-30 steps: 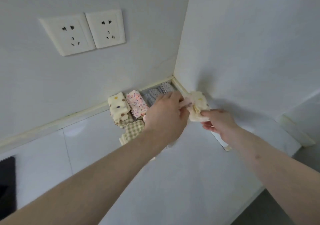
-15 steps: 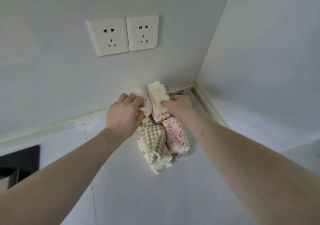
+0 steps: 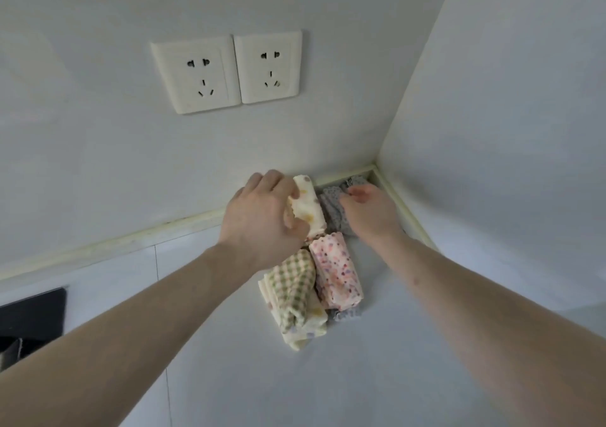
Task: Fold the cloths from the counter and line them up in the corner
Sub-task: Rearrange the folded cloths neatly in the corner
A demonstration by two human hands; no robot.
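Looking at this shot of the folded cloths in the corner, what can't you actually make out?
- Head view: the left hand covers the left edge of the cream spotted cloth that it grips.
- Head view: the right hand hides part of the grey cloth; whether its fingers pinch it is unclear.
- Head view: the frame's left edge cuts off the black thing; what it is stays unclear.
- Head view: the grey scrap under the pink cloth barely shows.

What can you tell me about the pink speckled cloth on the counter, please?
The pink speckled cloth is folded into a soft oblong bundle, pale pink with small red and dark dots. It lies flat on the white counter, beside and touching the green checked cloth. Neither hand holds it.
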